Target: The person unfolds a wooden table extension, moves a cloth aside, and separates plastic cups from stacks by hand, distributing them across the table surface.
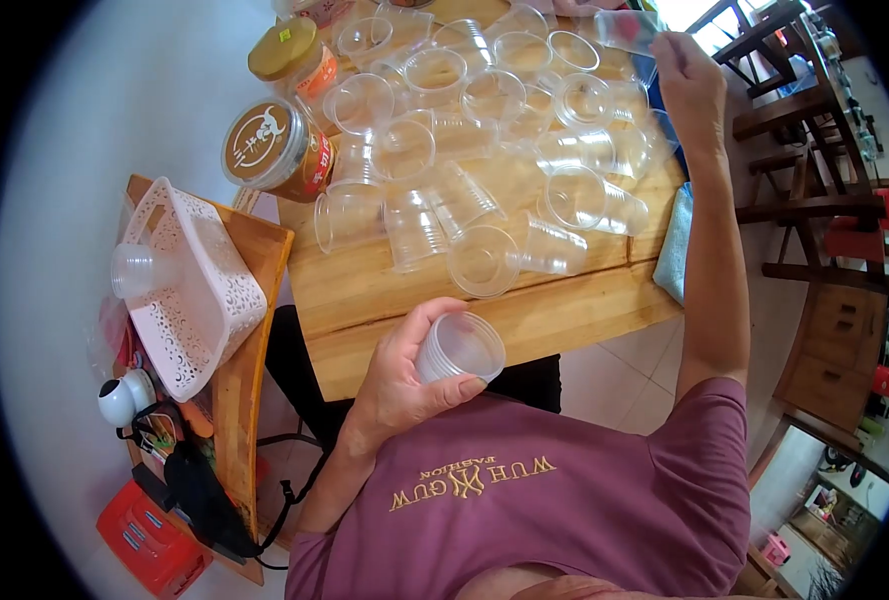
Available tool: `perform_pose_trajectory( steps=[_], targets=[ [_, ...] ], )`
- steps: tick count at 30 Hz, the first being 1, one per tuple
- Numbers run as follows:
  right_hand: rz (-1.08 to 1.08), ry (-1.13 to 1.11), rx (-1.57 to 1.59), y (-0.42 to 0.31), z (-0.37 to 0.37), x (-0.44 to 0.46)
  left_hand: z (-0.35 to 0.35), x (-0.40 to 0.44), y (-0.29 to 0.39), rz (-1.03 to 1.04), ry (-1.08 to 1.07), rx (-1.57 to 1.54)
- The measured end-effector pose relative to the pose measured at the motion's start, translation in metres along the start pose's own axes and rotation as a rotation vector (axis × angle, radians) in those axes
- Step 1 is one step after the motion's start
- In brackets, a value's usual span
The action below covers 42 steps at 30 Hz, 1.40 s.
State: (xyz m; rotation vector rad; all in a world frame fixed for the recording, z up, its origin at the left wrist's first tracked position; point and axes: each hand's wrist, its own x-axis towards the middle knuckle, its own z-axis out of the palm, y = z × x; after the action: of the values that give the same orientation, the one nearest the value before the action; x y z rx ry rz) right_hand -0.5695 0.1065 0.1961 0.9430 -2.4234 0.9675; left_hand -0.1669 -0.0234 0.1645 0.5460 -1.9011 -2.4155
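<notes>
My left hand [405,375] is wrapped round a short stack of clear plastic cups [462,348], held near the table's front edge with the rims facing up. My right hand [687,75] reaches to the table's far right corner, its fingers pinched on the end of a clear cup [630,32] lying sideways. Between the hands, many loose clear cups [490,95] are spread over the wooden table [565,300], some upright and some on their sides. The nearest one to my left hand is a cup [484,261] just beyond the held stack.
Two lidded jars [265,145] stand at the table's left edge. A white basket [180,300] with cups [145,270] in it is on a side table [235,400] at left. A blue cloth [675,245] hangs by the right edge. Wooden chairs [805,180] are farther right.
</notes>
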Motion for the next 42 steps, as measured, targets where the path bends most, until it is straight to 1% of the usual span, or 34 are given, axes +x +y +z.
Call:
perform_pose_trajectory(
  steps=[1,2,6,8,9,11,13,14,15,16,17,19,20,22,27,29,31,32,34,35,37,38,39,40,41,42],
  targets=[
    [-0.017,-0.036,-0.133,0.008,0.005,0.002,0.0,0.0,0.0,-0.006,0.0,-0.005],
    [-0.013,-0.034,-0.135,0.012,0.01,0.001,0.0,0.0,-0.001,-0.014,0.0,-0.012],
    [0.01,-0.015,-0.083,0.012,0.009,-0.014,-0.002,0.001,-0.002,-0.014,0.006,-0.039],
    [0.042,-0.121,0.022,-0.003,-0.003,-0.028,-0.002,0.003,-0.001,-0.033,-0.011,-0.047],
    [0.043,-0.122,0.019,-0.008,-0.009,-0.036,-0.002,0.004,0.0,-0.034,-0.013,-0.049],
    [-0.029,-0.273,0.232,-0.023,-0.019,-0.052,-0.002,0.005,0.0,-0.052,-0.029,-0.088],
    [0.009,-0.508,0.345,-0.063,-0.039,-0.071,-0.002,0.005,0.002,-0.055,-0.026,-0.135],
    [-0.119,-0.635,0.302,-0.076,-0.046,-0.079,-0.002,0.006,0.002,-0.058,-0.025,-0.18],
    [-0.047,-0.799,0.418,-0.108,-0.058,-0.083,-0.002,0.006,0.002,-0.06,-0.026,-0.18],
    [-0.195,-0.848,0.539,-0.115,-0.056,-0.094,-0.002,0.006,0.003,-0.075,-0.028,-0.262],
    [-0.266,-0.923,0.616,-0.129,-0.057,-0.102,-0.002,0.006,0.003,-0.089,-0.029,-0.344],
    [-0.492,-0.97,0.605,-0.151,-0.056,-0.114,0.001,0.006,0.008,-0.096,-0.026,-0.385],
    [-0.525,-0.967,0.615,-0.159,-0.052,-0.121,0.001,0.005,0.009,-0.1,-0.019,-0.428],
    [-0.581,-1.022,0.634,-0.167,-0.049,-0.131,-0.001,0.003,0.009,-0.097,-0.031,-0.404],
    [-0.576,-1.016,0.677,-0.174,-0.051,-0.134,-0.003,-0.003,0.01,-0.072,-0.026,-0.359],
    [-0.571,-1.009,0.698,-0.175,-0.052,-0.135,-0.003,-0.003,0.014,-0.065,-0.063,-0.351],
    [-0.572,-0.937,0.692,-0.174,-0.054,-0.135,-0.002,-0.001,0.011,-0.047,-0.05,-0.31],
    [-0.575,-0.94,0.691,-0.172,-0.055,-0.133,-0.002,-0.001,0.009,-0.029,-0.039,-0.267],
    [-0.502,-0.783,0.712,-0.166,-0.06,-0.121,-0.004,-0.001,0.005,-0.041,-0.037,-0.267],
    [-0.405,-0.739,0.643,-0.165,-0.067,-0.112,-0.006,-0.002,0.003,-0.057,-0.036,-0.263],
    [-0.469,-0.445,0.427,-0.151,-0.06,-0.086,-0.009,-0.002,0.002,-0.063,-0.02,-0.231],
    [-0.421,-0.353,0.277,-0.14,-0.056,-0.071,-0.01,-0.003,0.001,-0.077,-0.013,-0.2],
    [-0.296,-0.227,0.264,-0.125,-0.044,-0.055,-0.011,-0.003,-0.001,-0.072,-0.015,-0.199],
    [-0.208,-0.159,0.272,-0.113,-0.035,-0.038,-0.013,-0.003,-0.004,-0.063,-0.019,-0.188],
    [-0.159,-0.127,0.183,-0.095,-0.024,-0.021,-0.014,-0.003,-0.005,-0.054,-0.02,-0.176],
    [-0.232,-0.103,0.113,-0.074,-0.013,-0.003,-0.015,-0.004,-0.005,-0.049,-0.017,-0.174]
  ],
)
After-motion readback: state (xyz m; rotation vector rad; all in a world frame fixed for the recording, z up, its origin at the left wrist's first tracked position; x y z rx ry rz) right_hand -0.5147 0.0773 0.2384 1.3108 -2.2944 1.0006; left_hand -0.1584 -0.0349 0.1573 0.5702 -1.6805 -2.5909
